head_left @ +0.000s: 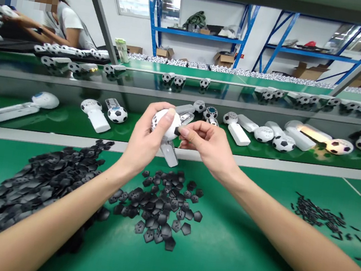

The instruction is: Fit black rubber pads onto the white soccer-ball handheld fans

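Note:
My left hand [144, 141] is wrapped round a white ball-headed fan [166, 124], its handle pointing down toward the bench. My right hand [208, 146] pinches a small black piece [177, 131] against the white head's right side. Below both hands lies a loose pile of black pentagon pieces [163, 205] on the green mat.
A larger heap of black pieces [30, 190] lies at the left and thin black strips [318, 215] at the right. The conveyor [179, 146] behind carries several finished football fans [283, 143]. Another person [64, 23] works at the far left. Blue racks [198, 34] stand at the back.

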Available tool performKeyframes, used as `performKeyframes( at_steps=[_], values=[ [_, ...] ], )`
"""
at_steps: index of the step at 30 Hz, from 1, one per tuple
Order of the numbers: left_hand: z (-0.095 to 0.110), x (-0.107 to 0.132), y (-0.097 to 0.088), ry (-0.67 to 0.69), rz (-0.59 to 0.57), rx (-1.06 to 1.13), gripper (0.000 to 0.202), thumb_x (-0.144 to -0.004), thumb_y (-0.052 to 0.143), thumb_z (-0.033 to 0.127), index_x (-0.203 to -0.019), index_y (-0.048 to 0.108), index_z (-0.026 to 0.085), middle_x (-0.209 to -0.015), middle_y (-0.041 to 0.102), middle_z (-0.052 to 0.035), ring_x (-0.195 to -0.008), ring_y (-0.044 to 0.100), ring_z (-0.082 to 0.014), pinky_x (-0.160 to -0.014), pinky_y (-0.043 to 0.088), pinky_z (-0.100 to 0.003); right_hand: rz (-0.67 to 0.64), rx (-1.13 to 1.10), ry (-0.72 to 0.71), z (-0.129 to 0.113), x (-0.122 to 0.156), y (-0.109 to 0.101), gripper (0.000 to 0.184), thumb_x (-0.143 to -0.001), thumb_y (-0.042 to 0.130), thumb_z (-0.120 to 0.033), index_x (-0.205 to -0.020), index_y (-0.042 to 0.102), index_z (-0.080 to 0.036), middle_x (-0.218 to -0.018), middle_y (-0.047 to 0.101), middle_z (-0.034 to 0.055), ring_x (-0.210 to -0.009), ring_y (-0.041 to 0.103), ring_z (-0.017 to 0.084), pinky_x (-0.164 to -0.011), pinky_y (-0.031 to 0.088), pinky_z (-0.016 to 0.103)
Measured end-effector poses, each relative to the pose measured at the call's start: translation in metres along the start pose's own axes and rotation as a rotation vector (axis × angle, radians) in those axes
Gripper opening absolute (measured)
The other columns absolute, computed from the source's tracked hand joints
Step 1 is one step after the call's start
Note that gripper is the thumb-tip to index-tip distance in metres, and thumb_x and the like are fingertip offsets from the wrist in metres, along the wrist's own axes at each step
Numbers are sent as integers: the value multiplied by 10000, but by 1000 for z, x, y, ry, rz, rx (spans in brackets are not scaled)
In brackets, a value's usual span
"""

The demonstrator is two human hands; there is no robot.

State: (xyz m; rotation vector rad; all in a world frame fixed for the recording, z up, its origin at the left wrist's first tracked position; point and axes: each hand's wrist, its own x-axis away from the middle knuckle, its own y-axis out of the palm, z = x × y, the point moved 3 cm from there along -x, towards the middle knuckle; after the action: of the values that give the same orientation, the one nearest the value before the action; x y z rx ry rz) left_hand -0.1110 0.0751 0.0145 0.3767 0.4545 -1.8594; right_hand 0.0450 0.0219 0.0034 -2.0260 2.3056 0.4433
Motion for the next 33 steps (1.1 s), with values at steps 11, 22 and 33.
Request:
performKeyframes(
  at_steps=[11, 22, 33],
  values=[
    [2, -6, -4, 135, -74, -198, 543, -790, 887, 578, -1133, 649, 231, -1016, 666, -40, -794, 608, -165, -658, 503, -273, -1, 250, -275, -7, 7, -1, 161, -871, 813, -328, -841, 762, -178, -811, 773, 20, -747, 684, 153, -700, 561, 290],
    [-6, -6, -8, 255, -15, -199, 499, -784, 907, 567, -1062, 660, 234, -977, 688, -41, -767, 628, -166, -630, 504, -284, -251, 392, -204, -34, 12, -5, 179, -991, 667, -230, -971, 836, -176, -932, 844, 39, -874, 796, 188, -817, 634, 307],
    [-11, -6, -7, 192, 35, -149, 454, -823, 839, 541, -1089, 637, 233, -917, 708, -24, -693, 667, -178, -638, 559, -318, -449, 1158, 130, -19, 37, -49, 123, -945, 744, -187, -944, 864, -214, -855, 846, 27, -739, 768, 196, -659, 489, 293]
  ],
)
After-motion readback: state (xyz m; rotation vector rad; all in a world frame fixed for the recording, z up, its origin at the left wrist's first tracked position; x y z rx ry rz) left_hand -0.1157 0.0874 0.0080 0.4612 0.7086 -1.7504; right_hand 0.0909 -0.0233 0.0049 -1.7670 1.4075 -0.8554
